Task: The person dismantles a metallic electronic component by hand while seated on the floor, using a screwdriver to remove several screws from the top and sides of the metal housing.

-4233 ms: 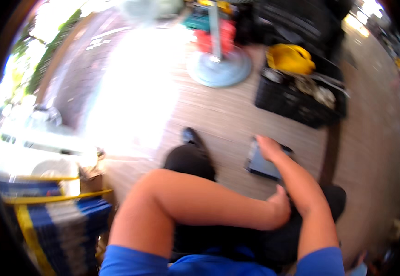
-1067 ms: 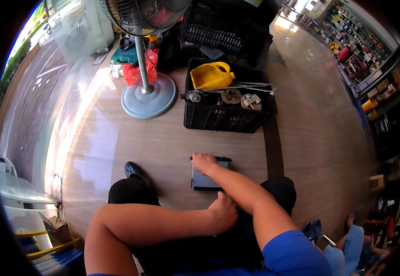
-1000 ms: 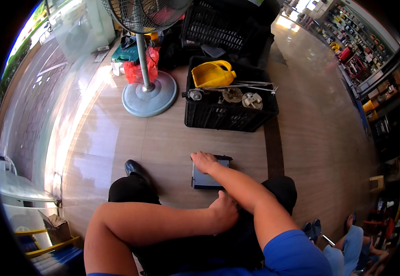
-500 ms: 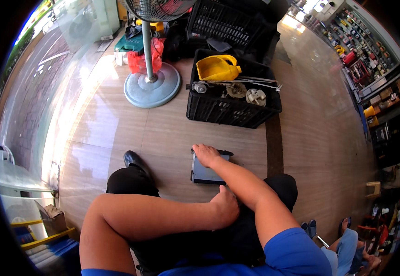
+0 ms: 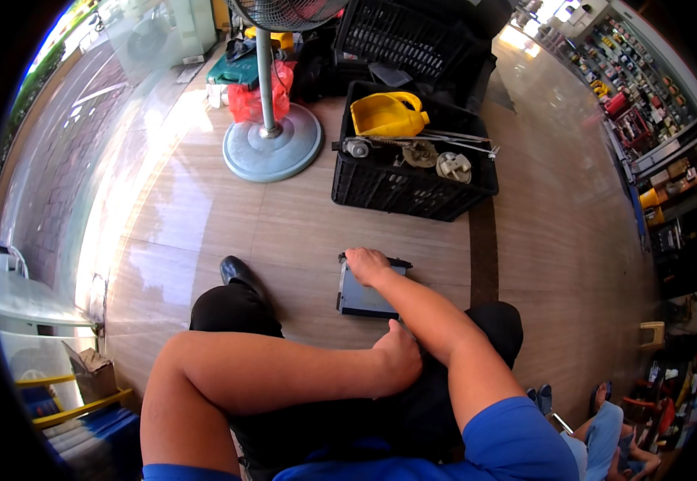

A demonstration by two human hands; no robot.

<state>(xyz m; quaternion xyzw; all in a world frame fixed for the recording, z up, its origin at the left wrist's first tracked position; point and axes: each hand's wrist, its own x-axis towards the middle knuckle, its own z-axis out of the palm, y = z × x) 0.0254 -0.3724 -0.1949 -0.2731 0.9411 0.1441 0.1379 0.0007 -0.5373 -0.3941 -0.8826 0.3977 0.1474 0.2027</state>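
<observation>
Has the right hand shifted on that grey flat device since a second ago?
No. The right hand rests on the top edge of the grey flat device as before, same spot relative to the black crate; only the camera moved.

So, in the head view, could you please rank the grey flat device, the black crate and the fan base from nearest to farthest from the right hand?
1. Grey flat device: on the floor, directly under the right hand.
2. Black crate: beyond the hand, slightly right.
3. Fan base: farthest, up and left.

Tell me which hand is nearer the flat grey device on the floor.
Right. The right hand rests on the flat grey device; the left hand sits apart, against the right forearm.
</observation>
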